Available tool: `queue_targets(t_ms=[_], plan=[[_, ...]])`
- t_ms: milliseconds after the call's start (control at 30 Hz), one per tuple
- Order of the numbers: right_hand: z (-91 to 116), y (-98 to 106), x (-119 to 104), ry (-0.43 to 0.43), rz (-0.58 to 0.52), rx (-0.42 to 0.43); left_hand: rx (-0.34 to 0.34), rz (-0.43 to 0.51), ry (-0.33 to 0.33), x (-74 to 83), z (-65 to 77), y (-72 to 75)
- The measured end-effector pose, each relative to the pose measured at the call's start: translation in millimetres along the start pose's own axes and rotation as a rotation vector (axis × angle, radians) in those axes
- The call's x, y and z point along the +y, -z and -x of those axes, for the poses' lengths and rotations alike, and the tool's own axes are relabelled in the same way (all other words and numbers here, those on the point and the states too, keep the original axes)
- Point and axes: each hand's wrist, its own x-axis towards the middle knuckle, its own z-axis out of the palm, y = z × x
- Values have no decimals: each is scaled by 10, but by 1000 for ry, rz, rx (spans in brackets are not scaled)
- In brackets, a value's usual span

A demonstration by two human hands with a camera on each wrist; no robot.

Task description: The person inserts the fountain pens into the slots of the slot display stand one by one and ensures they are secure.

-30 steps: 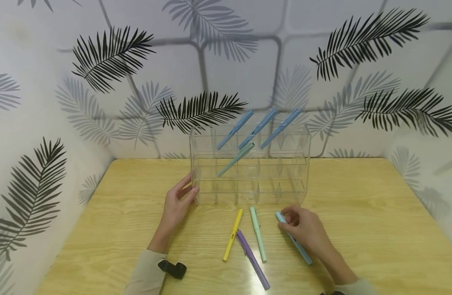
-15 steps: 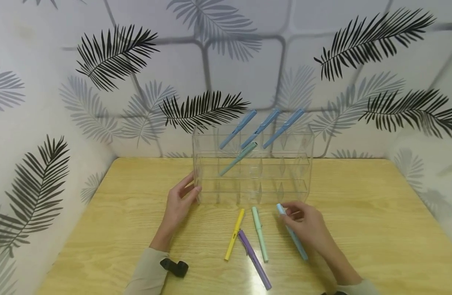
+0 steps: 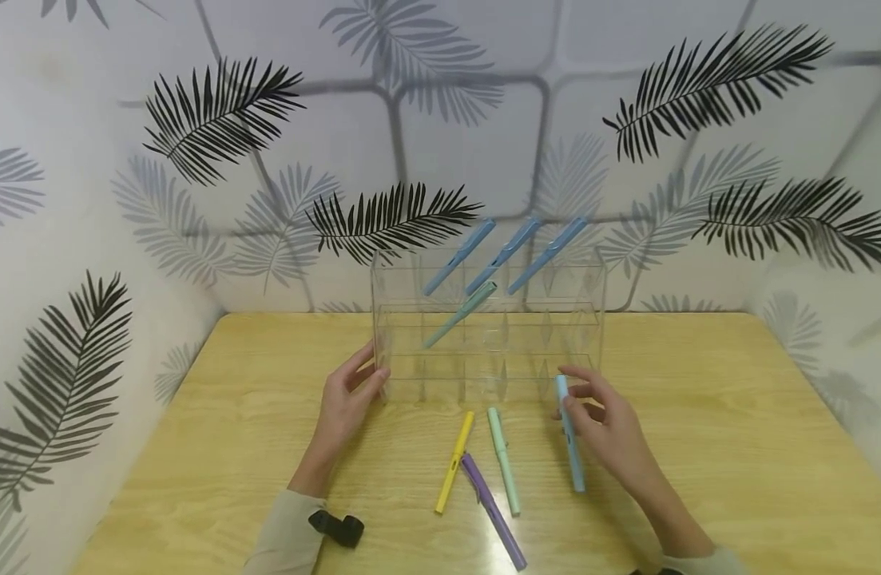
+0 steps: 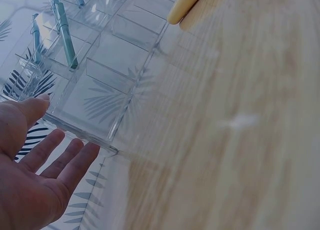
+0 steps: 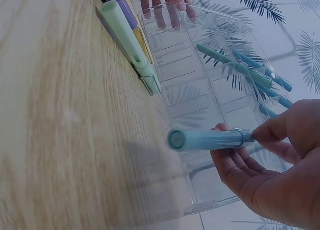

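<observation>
Three blue pens [image 3: 502,258] showed at twelve o'clock of the colourless, see-through rack [image 3: 483,367], a grey-green pen [image 3: 461,315] at seven o'clock from them. Toward six o'clock came a yellow pen [image 3: 455,461], a purple pen [image 3: 493,511] and a pale mint pen [image 3: 505,463]; toward five, a light blue pen [image 3: 569,438]. The worktop [image 3: 728,447] was yellowish wood grain, the wall [image 3: 476,152] pale grey with black and grey fronds.

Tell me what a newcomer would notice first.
Likely the clear plastic tiered rack at centre, three slim blue pens slanting from its top tier. Then the slim light-blue pen in the right hand, and the slim yellow pen, purple pen and mint-green pen on the wooden table.
</observation>
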Motion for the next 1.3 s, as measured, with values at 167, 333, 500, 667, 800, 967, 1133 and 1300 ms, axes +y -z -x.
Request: queue_targets(t_ms=[167, 333, 500, 667, 800, 967, 1133, 1300], plan=[[-24, -3, -7, 17, -63, -7, 11, -2, 7, -5, 12, 11], [-32, -12, -9, 10, -127, -20, 13, -6, 12, -6, 15, 14], [-54, -22, -34, 62, -82, -1, 9, -7, -1, -8, 13, 12], [-100, -22, -88, 137, 27, 62, 7, -7, -11, -5, 18, 20], [-166, -23, -165, 144, -23, 98, 3, -9, -12, -14, 15, 24], [-285, -16, -286, 129, -98, 144, 4, -13, -10, -30, 15, 24], [-383, 2, -393, 119, -149, 169, 8, -13, -9, -30, 12, 16], [-463, 30, -470, 153, -201, 185, 6, -4, -6, -6, 1, 2]])
